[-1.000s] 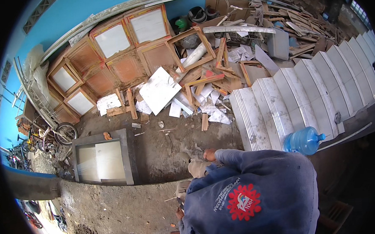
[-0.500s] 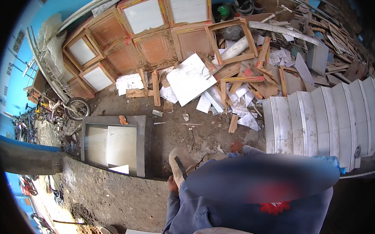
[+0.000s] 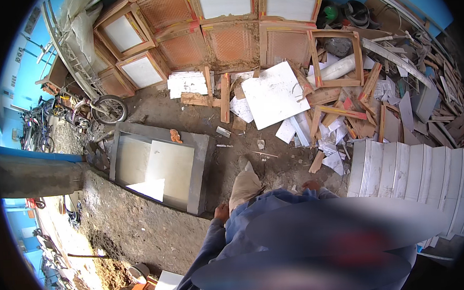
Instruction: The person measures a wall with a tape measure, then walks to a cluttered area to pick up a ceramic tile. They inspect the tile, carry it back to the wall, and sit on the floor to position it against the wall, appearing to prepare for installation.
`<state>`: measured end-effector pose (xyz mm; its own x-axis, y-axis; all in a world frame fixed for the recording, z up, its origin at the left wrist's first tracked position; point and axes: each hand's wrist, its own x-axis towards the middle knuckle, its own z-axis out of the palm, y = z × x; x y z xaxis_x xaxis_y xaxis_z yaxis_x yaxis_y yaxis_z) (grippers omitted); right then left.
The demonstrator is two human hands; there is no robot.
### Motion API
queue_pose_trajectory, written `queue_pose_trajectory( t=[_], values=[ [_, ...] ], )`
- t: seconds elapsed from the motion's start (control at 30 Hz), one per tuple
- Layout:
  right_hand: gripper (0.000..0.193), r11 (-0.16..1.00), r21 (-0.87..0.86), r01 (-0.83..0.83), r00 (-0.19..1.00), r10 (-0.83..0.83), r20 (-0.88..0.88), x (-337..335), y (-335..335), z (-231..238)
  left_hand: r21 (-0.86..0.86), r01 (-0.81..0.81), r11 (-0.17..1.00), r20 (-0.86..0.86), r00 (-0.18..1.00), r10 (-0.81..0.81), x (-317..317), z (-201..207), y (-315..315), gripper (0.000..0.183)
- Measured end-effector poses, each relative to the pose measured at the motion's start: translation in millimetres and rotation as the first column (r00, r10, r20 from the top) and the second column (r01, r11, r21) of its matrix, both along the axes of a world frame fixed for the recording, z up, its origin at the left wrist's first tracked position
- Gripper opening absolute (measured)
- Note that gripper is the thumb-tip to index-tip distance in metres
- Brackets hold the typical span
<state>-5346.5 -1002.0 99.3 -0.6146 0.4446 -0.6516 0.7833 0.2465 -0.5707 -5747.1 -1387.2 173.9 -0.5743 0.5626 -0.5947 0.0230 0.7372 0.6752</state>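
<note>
My left hand (image 3: pixel 221 213) hangs beside my pale-trousered leg (image 3: pixel 244 187), close to the near right corner of a grey-framed box (image 3: pixel 206 165). Its fingers are too small and partly hidden to read. My right hand (image 3: pixel 312 185) is low in front of me, over the dirt floor, with its fingers unclear and nothing visible in it. Two pale panels lie inside the box, and a crumpled orange-brown piece (image 3: pixel 176 136) rests on its far edge. A blurred patch covers much of my blue-sleeved upper body.
Wood-framed panels (image 3: pixel 232 42) lean along the back wall. A white board (image 3: pixel 275 95) lies on the scraps before them. Broken wood (image 3: pixel 445 114) heaps up at the right, behind stacked white ribbed sheets (image 3: pixel 385 168). Bicycles (image 3: pixel 44 120) and a wheel (image 3: pixel 110 109) are at the left.
The view has swung, so the surroundings sit farther right. My leg reaches farther forward, its foot now showing. A dark strip seen against my leg earlier no longer shows.
</note>
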Motion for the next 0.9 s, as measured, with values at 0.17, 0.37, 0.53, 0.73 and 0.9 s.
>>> queue_pose_trajectory(
  t=[0.17, 0.37, 0.53, 0.73, 0.9],
  values=[
    [0.028, 0.867, -0.261, 0.424, 0.906, -0.406, 0.120, -103, 39, 51, -0.103, -0.169, 0.980, 0.308, 0.932, 0.193, -106, -20, 10, 0.028],
    [0.032, 0.779, -0.343, 0.524, 0.794, -0.593, -0.134, -229, 90, 109, -0.049, -0.174, 0.984, 0.142, 0.974, 0.179, -239, -32, 117, 0.026],
    [0.029, 0.829, -0.233, 0.509, 0.853, -0.522, 0.009, -256, 114, 106, 0.070, -0.168, 0.983, 0.149, 0.976, 0.156, -289, -2, 247, 0.030],
    [0.030, 0.994, 0.070, -0.089, 0.996, 0.088, 0.014, -231, 156, 47, 0.181, 0.148, 0.972, 0.046, 0.986, -0.159, -295, 19, 343, 0.036],
    [0.031, 0.996, -0.086, -0.035, 0.999, 0.036, 0.008, -277, 243, 28, -0.180, 0.474, 0.862, -0.177, 0.846, -0.503, -295, 71, 374, 0.044]
  ],
)
